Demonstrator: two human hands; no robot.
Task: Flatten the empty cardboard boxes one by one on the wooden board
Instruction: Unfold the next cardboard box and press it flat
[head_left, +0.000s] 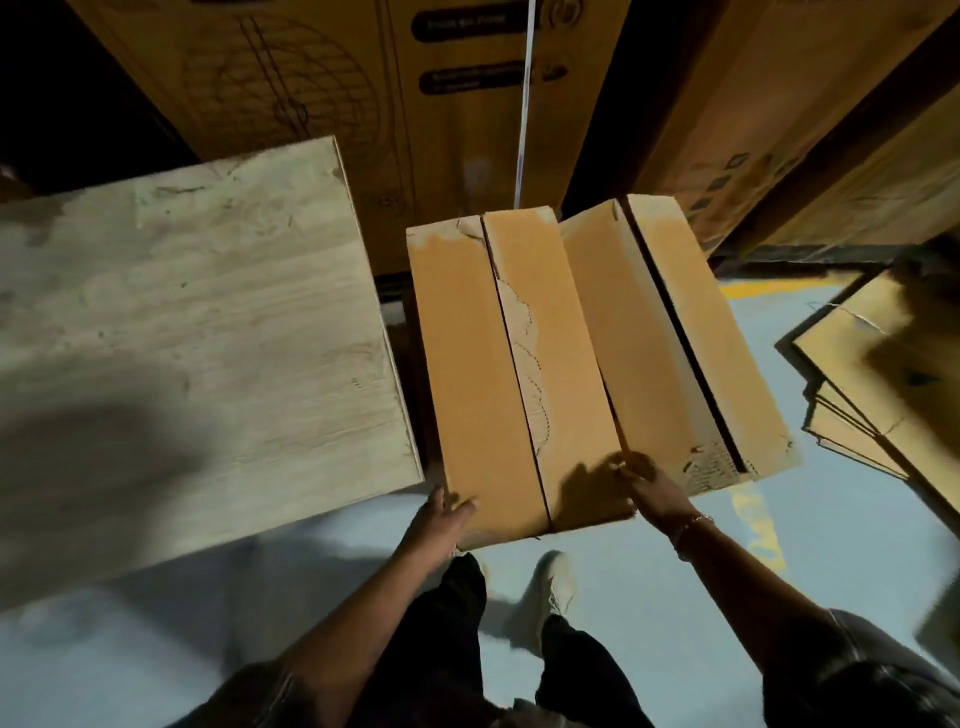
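Two long tan cardboard boxes stand side by side right of the wooden board (197, 332). The left box (498, 374) has its top flaps closed, with a torn tape strip along the seam. My left hand (441, 514) grips its near left corner. My right hand (641, 480) holds its near right edge, in the gap next to the right box (675, 338). The right box has a dark open slit between its flaps. The pale board lies bare at the left.
Large printed cartons (363, 93) stand stacked behind the boxes. Flattened cardboard sheets (883, 374) lie piled on the floor at the right. The grey floor carries yellow painted markings (758, 525). My legs and a shoe (550, 587) are below the boxes.
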